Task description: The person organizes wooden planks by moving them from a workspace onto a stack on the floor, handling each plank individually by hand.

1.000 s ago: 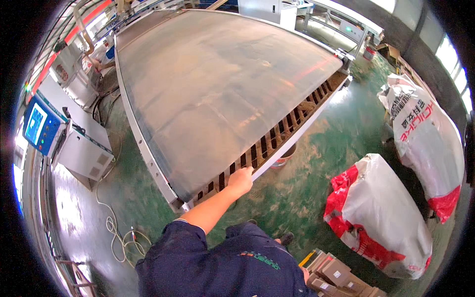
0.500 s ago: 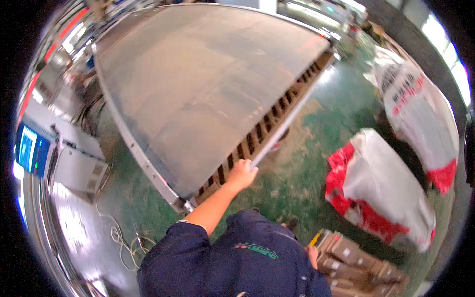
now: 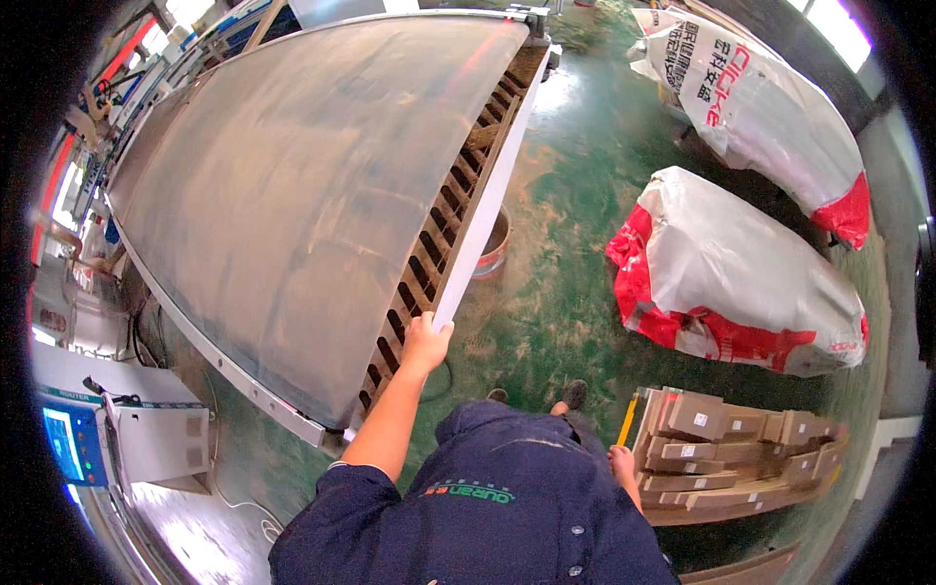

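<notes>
My left hand (image 3: 426, 343) reaches forward, its fingers closed over the white edge rail (image 3: 485, 214) of a large flat machine table. The table's top (image 3: 283, 205) is a dusty grey-brown sheet, and a row of dark slots (image 3: 429, 249) runs between it and the rail. Low at my right side, my right hand (image 3: 622, 463) is partly hidden by my body. Out of its fingers sticks a slim yellow stick-shaped thing (image 3: 629, 419), whose kind I cannot make out. Beside that hand lie stacked brown boards or flat cartons (image 3: 726, 453) with white labels.
Two large bundles wrapped in white and red plastic, one nearer (image 3: 741, 273) and one farther (image 3: 770, 107), lie at the right. Under the rail stands a bucket (image 3: 495, 249) on the green floor (image 3: 556, 195). A control cabinet (image 3: 166, 439) with a lit screen (image 3: 63, 444) stands at left.
The view has turned and shifted, so the table now sits farther left and the board stack shows more fully. My left hand still holds the rail; the yellow thing stays with my right hand.
</notes>
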### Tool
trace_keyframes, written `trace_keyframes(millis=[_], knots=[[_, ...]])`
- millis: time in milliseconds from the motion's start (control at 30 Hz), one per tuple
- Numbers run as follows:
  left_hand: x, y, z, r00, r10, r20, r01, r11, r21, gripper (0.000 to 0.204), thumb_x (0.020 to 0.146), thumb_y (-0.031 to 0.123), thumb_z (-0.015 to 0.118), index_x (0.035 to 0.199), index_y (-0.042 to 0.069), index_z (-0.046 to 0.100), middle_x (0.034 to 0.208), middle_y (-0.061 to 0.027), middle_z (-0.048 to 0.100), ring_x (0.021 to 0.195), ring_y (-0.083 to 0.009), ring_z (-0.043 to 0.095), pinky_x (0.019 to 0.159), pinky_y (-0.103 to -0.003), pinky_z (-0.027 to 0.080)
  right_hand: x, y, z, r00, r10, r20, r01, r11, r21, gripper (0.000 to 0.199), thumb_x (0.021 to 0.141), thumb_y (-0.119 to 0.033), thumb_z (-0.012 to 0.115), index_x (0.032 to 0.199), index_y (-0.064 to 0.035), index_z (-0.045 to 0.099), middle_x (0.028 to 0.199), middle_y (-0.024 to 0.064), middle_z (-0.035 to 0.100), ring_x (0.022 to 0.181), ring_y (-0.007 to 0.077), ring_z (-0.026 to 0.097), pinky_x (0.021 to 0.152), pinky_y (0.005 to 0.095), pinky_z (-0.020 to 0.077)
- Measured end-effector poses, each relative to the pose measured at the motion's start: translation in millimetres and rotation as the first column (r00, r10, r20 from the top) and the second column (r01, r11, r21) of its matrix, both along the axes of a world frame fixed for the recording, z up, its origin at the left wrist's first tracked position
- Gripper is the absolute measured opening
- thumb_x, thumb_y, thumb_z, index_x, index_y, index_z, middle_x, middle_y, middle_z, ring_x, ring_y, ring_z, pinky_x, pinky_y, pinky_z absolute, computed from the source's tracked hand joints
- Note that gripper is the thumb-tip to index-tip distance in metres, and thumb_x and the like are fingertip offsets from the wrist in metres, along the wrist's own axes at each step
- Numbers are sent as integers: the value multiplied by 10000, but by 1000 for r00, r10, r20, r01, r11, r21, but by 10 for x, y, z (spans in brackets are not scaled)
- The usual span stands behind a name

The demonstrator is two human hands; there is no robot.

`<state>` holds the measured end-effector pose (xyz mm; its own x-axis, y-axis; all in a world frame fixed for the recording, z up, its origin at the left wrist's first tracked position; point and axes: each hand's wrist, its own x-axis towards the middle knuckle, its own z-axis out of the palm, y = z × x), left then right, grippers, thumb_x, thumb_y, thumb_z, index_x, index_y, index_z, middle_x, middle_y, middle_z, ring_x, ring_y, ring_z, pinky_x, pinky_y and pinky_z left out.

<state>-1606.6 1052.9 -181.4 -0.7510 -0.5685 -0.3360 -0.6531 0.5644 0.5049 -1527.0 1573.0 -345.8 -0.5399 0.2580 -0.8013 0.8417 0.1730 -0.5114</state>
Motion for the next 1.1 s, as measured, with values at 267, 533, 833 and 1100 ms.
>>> trace_keyframes(millis=[267, 533, 833, 1100], knots=[[-91, 60, -154, 975, 109, -194, -125, 990, -72, 408, 785, 268, 651, 1045, -44, 611, 1080, -266, 585, 1049, -408, 542, 932, -452, 422, -268, 278, -243, 989, -79, -122, 67, 993, -97, 169, 832, -121, 581, 943, -17, 656, 677, 27, 594, 528, 115, 516, 454, 267, 393], [-451, 937, -28, 871, -125, -476, -82, 917, -391, 515, 818, 186, 640, 1235, -11, 412, 1198, -235, 431, 1185, -391, 380, 1015, -510, 303, -876, 838, -504, 989, -9, -147, -5, 996, -90, 93, 831, -99, 601, 904, -44, 615, 708, 76, 604, 514, 129, 522, 452, 291, 418], [-521, 1959, -1226, 804, -593, 38, 540, 756, 370, 521, 837, 404, 650, 1145, -13, 603, 1074, -192, 647, 1017, -286, 615, 883, -384, 476, -1586, 1320, -444, 996, -38, -80, 24, 987, -161, 84, 845, -77, 558, 916, -33, 555, 651, 91, 553, 474, 167, 512, 398, 301, 407], [-500, 1261, -1551, 871, -339, 356, 235, 923, 305, 313, 810, 313, 602, 834, 14, 689, 758, -133, 682, 713, -263, 651, 661, -416, 494, -1486, 1949, -1725, 553, 824, -122, -783, 565, 261, 255, 761, -222, 635, 801, 26, 680, 755, 173, 675, 710, 265, 666, 652, 409, 522]])
